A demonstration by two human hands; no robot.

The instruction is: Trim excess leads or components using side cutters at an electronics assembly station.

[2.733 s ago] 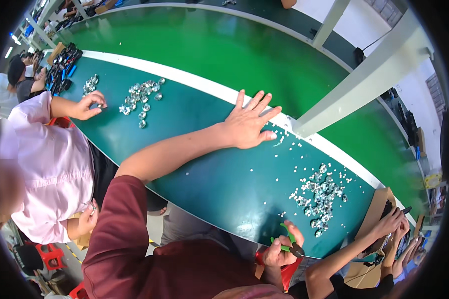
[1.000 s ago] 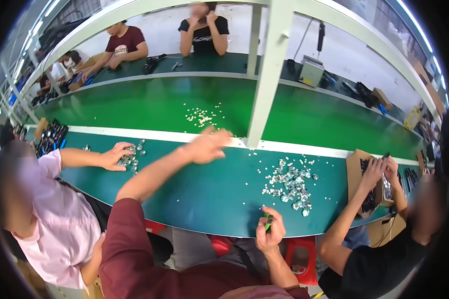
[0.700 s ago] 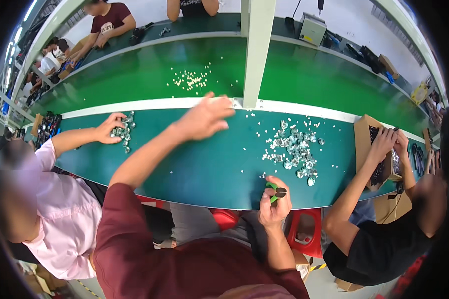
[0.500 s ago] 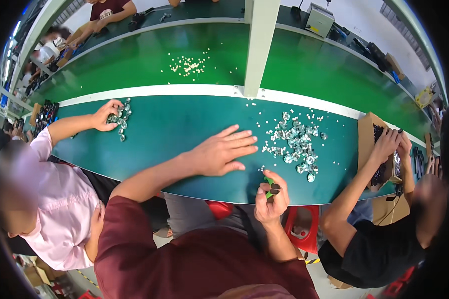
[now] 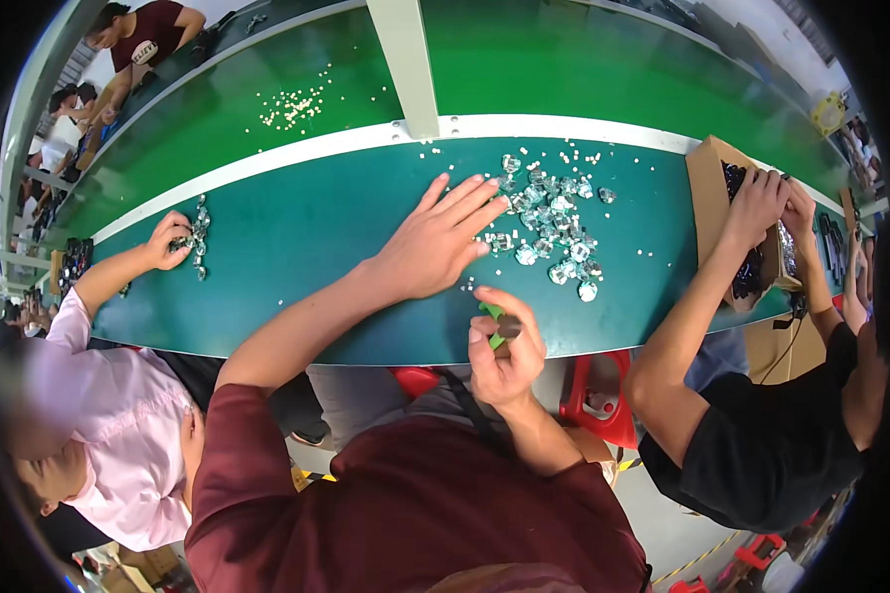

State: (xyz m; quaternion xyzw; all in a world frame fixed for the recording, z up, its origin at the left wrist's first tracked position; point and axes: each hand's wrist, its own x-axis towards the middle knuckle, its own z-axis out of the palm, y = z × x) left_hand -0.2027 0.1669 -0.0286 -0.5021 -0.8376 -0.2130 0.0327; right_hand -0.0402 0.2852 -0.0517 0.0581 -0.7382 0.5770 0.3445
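My left hand (image 5: 437, 240) lies flat on the dark green tabletop (image 5: 336, 217), fingers spread and empty. Its fingertips reach the left edge of a loose heap of shiny, clear-and-silver small parts (image 5: 554, 222). Small white square bits (image 5: 499, 241) are strewn among and around these parts. Closer to me, at the table's front edge, my right hand (image 5: 512, 361) is closed around a small green-handled tool (image 5: 494, 314) with a dark end. Most of that tool is hidden by my fingers, so its kind does not show.
At left, a co-worker's hand (image 5: 171, 240) rests on more shiny parts (image 5: 201, 237). To the right, another co-worker reaches into a cardboard box (image 5: 707, 198) of dark pieces. Behind a white rail (image 5: 297, 153), pale bits (image 5: 292, 109) lie on a green surface. A post (image 5: 402, 69) rises from the rail.
The whole view has shifted. My left hand has moved right and forward, its fingertips now meeting the heap's edge. My right hand still grips the green-handled tool, turned a little.
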